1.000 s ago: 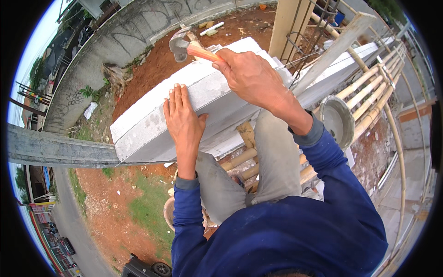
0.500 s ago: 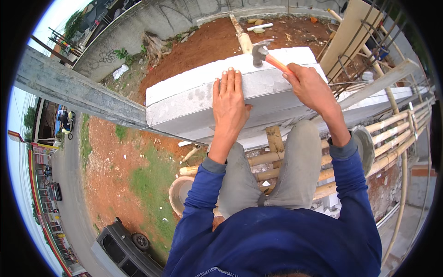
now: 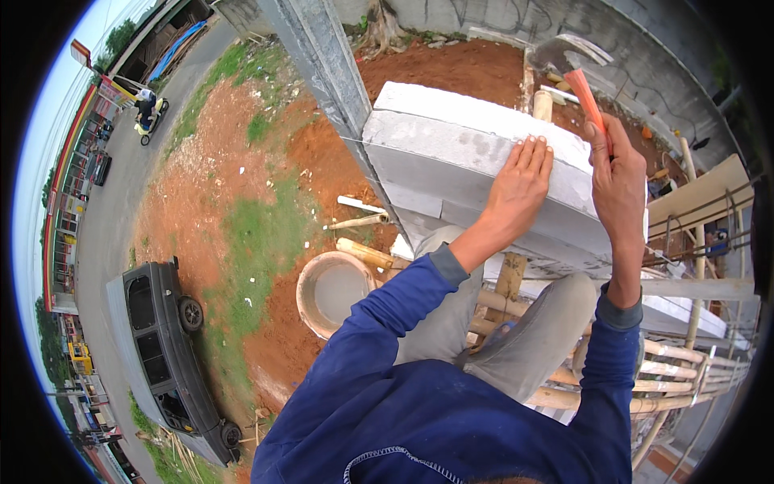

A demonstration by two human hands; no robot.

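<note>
My right hand (image 3: 619,173) is wrapped round the orange handle of a hammer (image 3: 588,98). Its grey head is raised above the far side of the wall and looks slightly smeared. Below it lies a long, pale grey building block (image 3: 435,129), the top course of the block wall (image 3: 415,171). My left hand (image 3: 516,185) rests on the block's near upper edge, fingers stretched out and close together, holding nothing. A thin string runs along the wall's near face.
A grey post (image 3: 326,73) stands at the wall's left end. Bamboo poles (image 3: 665,352) form scaffolding beneath and right of my legs. A round tub (image 3: 304,297) with grey contents sits at left. Beyond lie a parked dark van (image 3: 165,339), a road and a motorbike (image 3: 147,121).
The hammer has gone up from the block's top, its head now well above it. My view has swung, so the wall appears further right. My left hand stays flat on the block.
</note>
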